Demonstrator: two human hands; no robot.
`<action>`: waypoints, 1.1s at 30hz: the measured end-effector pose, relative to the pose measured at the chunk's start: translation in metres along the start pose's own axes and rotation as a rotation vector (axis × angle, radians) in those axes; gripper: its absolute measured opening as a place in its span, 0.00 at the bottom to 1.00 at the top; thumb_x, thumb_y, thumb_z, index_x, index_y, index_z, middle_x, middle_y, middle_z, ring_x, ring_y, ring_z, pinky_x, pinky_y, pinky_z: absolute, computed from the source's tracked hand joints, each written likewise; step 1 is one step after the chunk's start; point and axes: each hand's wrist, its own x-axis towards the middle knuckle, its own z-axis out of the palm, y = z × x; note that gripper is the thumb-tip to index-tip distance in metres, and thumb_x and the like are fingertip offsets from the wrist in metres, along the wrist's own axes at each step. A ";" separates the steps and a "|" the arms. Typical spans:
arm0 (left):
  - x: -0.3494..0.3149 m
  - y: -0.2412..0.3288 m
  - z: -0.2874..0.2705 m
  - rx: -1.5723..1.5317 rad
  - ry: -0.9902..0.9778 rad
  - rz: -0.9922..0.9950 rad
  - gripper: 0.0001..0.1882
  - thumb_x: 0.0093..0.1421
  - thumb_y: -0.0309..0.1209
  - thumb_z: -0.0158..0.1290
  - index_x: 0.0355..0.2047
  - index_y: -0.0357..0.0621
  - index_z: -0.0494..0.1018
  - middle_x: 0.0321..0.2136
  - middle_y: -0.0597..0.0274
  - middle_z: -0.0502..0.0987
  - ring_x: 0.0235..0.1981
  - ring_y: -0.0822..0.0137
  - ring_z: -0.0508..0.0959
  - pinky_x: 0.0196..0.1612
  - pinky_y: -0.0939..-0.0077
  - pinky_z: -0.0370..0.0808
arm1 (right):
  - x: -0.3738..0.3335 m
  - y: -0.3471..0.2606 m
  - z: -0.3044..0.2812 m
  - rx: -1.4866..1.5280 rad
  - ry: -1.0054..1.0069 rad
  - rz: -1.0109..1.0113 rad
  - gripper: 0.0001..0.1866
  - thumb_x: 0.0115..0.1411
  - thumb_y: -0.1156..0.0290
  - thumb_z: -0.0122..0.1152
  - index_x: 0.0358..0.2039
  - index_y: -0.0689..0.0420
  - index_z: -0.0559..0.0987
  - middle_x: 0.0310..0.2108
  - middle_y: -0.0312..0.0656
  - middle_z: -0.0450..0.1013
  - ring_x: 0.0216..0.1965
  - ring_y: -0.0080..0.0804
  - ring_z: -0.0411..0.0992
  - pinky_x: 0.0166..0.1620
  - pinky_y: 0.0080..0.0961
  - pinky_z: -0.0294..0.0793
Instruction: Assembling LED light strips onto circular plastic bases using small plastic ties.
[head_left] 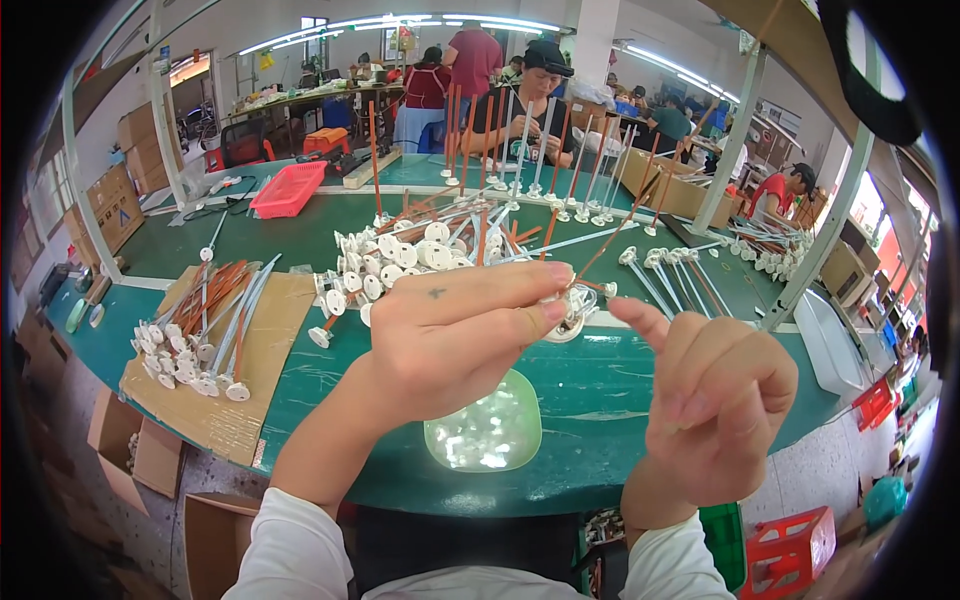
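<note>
My left hand (470, 320) is closed in a pinch above the middle of the green table. Between its fingertips is a small white piece (575, 312), partly hidden by the fingers. A thin brown stick (620, 232) slants up and away from that spot. My right hand (715, 395) is raised just to the right, its index finger stretched toward a small white round end (610, 290) and its other fingers loosely curled. No object shows in it. Below the left hand stands a light green bowl (533, 400) of shiny, clear-looking bits.
Behind my hands lies a pile of white-disc sticks (400, 255); several more stand upright behind it. Another bundle rests on cardboard (285, 330) at left. A red basket (290, 190) sits farther back. Across the table a person (530, 110) handles sticks. Metal posts (825, 220) frame the table.
</note>
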 end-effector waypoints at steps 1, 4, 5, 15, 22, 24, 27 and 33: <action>0.000 -0.001 0.000 -0.006 0.001 0.000 0.08 0.46 0.17 0.63 0.28 0.34 0.78 0.34 0.49 0.82 0.35 0.55 0.84 0.37 0.69 0.84 | 0.000 0.000 -0.001 0.014 0.041 -0.011 0.16 0.64 0.67 0.52 0.20 0.59 0.71 0.17 0.40 0.65 0.19 0.27 0.62 0.54 0.65 0.67; 0.001 -0.001 -0.001 0.004 -0.001 0.005 0.08 0.46 0.17 0.63 0.29 0.34 0.78 0.34 0.47 0.82 0.35 0.54 0.84 0.38 0.68 0.84 | 0.001 0.000 -0.002 0.085 0.031 0.046 0.16 0.63 0.67 0.53 0.20 0.60 0.70 0.17 0.40 0.66 0.18 0.26 0.62 0.55 0.69 0.66; 0.001 0.000 -0.001 0.012 -0.004 0.011 0.08 0.46 0.18 0.63 0.29 0.33 0.78 0.34 0.47 0.82 0.35 0.54 0.84 0.39 0.67 0.84 | 0.001 0.001 -0.002 0.084 0.032 0.047 0.16 0.63 0.67 0.53 0.20 0.60 0.70 0.17 0.40 0.66 0.18 0.26 0.62 0.55 0.69 0.66; 0.002 0.000 -0.003 0.004 0.009 0.041 0.09 0.46 0.18 0.62 0.31 0.33 0.79 0.35 0.46 0.82 0.36 0.53 0.84 0.41 0.66 0.84 | 0.001 0.003 0.007 0.016 -0.007 0.052 0.17 0.59 0.63 0.60 0.20 0.62 0.74 0.17 0.40 0.68 0.19 0.26 0.63 0.55 0.67 0.67; 0.002 0.005 -0.005 -0.011 -0.005 -0.021 0.11 0.45 0.17 0.63 0.31 0.34 0.79 0.36 0.46 0.82 0.36 0.54 0.84 0.40 0.68 0.84 | 0.000 0.009 0.009 -0.127 -0.075 -0.092 0.23 0.55 0.53 0.66 0.20 0.62 0.76 0.16 0.39 0.70 0.18 0.26 0.65 0.54 0.63 0.70; 0.002 0.007 -0.007 -0.016 -0.010 -0.046 0.11 0.44 0.16 0.63 0.32 0.34 0.79 0.36 0.46 0.82 0.36 0.54 0.84 0.40 0.69 0.84 | 0.001 0.010 0.010 -0.193 -0.106 -0.138 0.23 0.54 0.52 0.67 0.21 0.63 0.76 0.16 0.38 0.70 0.18 0.26 0.66 0.53 0.62 0.70; 0.002 0.007 -0.007 0.006 -0.006 -0.035 0.12 0.44 0.16 0.64 0.32 0.35 0.80 0.36 0.46 0.82 0.36 0.54 0.84 0.39 0.69 0.84 | 0.002 0.012 0.011 -0.291 -0.158 -0.216 0.25 0.53 0.50 0.68 0.21 0.63 0.77 0.16 0.38 0.70 0.17 0.27 0.67 0.52 0.62 0.71; 0.000 0.005 -0.007 -0.040 0.010 -0.040 0.12 0.44 0.17 0.64 0.32 0.35 0.80 0.36 0.46 0.82 0.36 0.54 0.84 0.39 0.70 0.84 | -0.004 0.015 0.017 -0.361 -0.189 -0.281 0.26 0.50 0.48 0.70 0.22 0.63 0.77 0.17 0.39 0.70 0.16 0.27 0.66 0.51 0.62 0.72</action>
